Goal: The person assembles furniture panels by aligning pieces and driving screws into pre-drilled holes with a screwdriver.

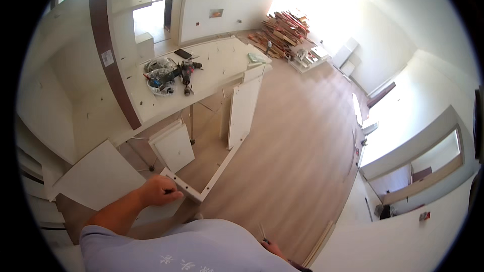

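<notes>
My left hand [159, 192] is closed in a fist at the near corner of a white L-shaped panel frame [189, 190]. A small dark thing shows at its fingers, too small to name. Dark holes dot the panel edge beside it. Low in the view, my right hand [274, 248] is wrapped round a screwdriver [263, 234], its thin metal shaft pointing up and away from me. My shirt hides part of that forearm.
A white table [212, 60] bears a cordless drill [186, 70], a bag of hardware [160, 81] and a dark phone [183, 54]. White boards [174, 147] lean below it. Wood scraps [285, 32] are heaped at the back. A cabinet [70, 85] stands at left.
</notes>
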`<state>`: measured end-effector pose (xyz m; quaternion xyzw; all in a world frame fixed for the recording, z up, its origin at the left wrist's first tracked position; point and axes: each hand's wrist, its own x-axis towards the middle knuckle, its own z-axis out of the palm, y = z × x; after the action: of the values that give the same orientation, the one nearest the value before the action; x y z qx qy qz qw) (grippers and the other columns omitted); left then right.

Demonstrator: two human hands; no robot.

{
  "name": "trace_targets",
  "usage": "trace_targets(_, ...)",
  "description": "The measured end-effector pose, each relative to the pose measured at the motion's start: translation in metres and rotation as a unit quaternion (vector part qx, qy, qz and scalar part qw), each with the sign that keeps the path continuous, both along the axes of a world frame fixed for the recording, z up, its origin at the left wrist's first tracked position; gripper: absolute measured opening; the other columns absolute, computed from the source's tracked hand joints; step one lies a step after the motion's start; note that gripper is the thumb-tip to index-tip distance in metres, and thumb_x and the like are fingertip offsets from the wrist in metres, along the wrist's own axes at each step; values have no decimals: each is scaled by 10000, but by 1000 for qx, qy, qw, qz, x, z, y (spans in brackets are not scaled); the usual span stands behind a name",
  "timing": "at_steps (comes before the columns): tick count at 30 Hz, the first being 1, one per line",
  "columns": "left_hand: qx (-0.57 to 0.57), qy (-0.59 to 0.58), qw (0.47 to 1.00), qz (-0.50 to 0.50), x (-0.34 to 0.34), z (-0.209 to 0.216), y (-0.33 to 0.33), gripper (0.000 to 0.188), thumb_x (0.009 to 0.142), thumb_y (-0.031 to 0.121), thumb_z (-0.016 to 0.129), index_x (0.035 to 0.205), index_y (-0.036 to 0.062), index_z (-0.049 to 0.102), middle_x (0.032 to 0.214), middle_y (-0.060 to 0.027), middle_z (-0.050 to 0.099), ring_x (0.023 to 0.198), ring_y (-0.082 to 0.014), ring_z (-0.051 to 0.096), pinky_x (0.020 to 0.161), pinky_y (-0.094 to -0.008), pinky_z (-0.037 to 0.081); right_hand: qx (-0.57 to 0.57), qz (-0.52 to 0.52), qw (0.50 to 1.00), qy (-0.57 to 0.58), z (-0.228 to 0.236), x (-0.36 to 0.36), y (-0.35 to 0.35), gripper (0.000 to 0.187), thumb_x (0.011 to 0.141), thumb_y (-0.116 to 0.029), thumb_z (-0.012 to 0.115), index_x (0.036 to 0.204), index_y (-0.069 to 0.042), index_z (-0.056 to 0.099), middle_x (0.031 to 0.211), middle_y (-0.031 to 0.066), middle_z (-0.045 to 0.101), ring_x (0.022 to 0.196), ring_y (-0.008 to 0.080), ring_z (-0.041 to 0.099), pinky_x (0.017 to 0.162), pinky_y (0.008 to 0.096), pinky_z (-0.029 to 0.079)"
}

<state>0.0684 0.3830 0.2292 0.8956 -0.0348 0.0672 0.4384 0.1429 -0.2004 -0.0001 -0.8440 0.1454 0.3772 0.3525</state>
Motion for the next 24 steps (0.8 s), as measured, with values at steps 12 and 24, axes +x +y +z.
trace_targets(12,-75,23,940,332,157,8,-100,439,963,380,760,748,8,668,608,-60,573,561,-111,481,517,-320,406,-12,-22,998,65,-49,277,-129,238,985,-281,680,925,-55,633,674,42,583,552,194,573,486,357,455)
trace_targets(24,-235,-46,788,567,186,-38,-143,356,1002,311,725,789,31,669,663,16,598,637,-64,485,566,-288,408,110,-60,991,-54,-30,674,-12,193,1003,-238,640,917,-105,529,644,37,509,510,180,525,426,349,420)
